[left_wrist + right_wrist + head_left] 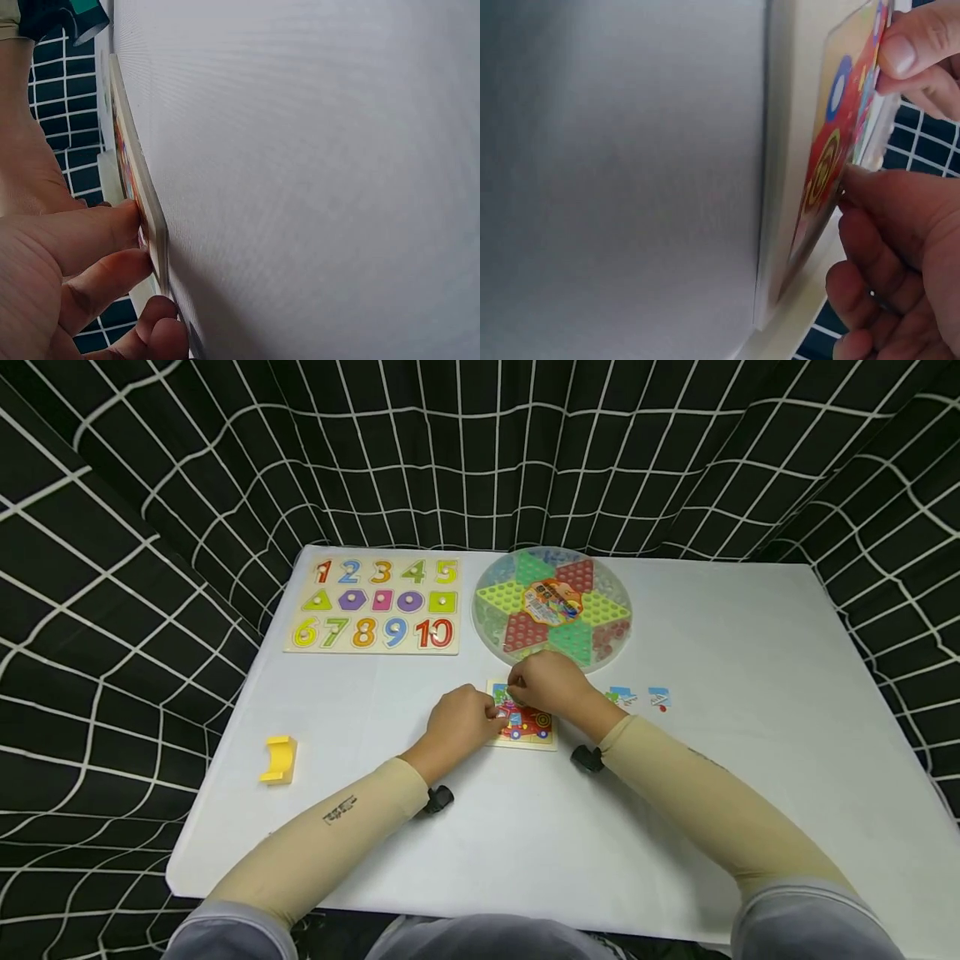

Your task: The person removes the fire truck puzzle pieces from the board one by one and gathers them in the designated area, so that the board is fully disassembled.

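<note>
A small square jigsaw puzzle (522, 737) with a red vehicle picture lies between both hands. My left hand (462, 727) holds its left side; in the left wrist view the thumb and index finger touch the picture face and other fingertips curl at the board's edge (154, 217). Over the far right part of the puzzle, my right hand (551, 683) has its thumb and index finger pinched together on a puzzle piece, mostly hidden by the fingers. In the right wrist view, this hand's remaining fingers (862, 281) are curled beside the board's face (821, 169).
Two loose puzzle pieces, one partly blue and green (622, 696), the other blue (659, 697), lie right of the board. Behind stand a round Chinese checkers set (517, 639) and a number board (371, 617). A yellow arched block (280, 760) sits at left.
</note>
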Tool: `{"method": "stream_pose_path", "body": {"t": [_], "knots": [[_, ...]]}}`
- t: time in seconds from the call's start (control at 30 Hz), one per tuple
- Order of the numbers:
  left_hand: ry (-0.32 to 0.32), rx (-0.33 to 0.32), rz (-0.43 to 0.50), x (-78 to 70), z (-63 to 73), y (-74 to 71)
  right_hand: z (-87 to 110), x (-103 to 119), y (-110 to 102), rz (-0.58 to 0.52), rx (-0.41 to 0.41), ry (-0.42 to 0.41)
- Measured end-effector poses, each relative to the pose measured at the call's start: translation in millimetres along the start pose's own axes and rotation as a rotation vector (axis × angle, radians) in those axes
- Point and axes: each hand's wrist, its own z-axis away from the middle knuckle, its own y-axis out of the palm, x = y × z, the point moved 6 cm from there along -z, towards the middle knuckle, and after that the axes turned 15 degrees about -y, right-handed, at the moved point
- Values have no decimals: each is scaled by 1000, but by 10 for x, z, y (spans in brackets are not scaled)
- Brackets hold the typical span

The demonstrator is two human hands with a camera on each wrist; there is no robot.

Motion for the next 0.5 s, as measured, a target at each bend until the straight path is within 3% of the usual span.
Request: {"method": "stream_pose_path", "body": {"t": [0.3, 0.5], "knots": [[-19, 7, -4, -6, -8, -17, -28, 103, -39, 128, -68, -131], [-19, 9, -33, -13, -10, -11, 57, 25, -181, 34, -93, -64]]}}
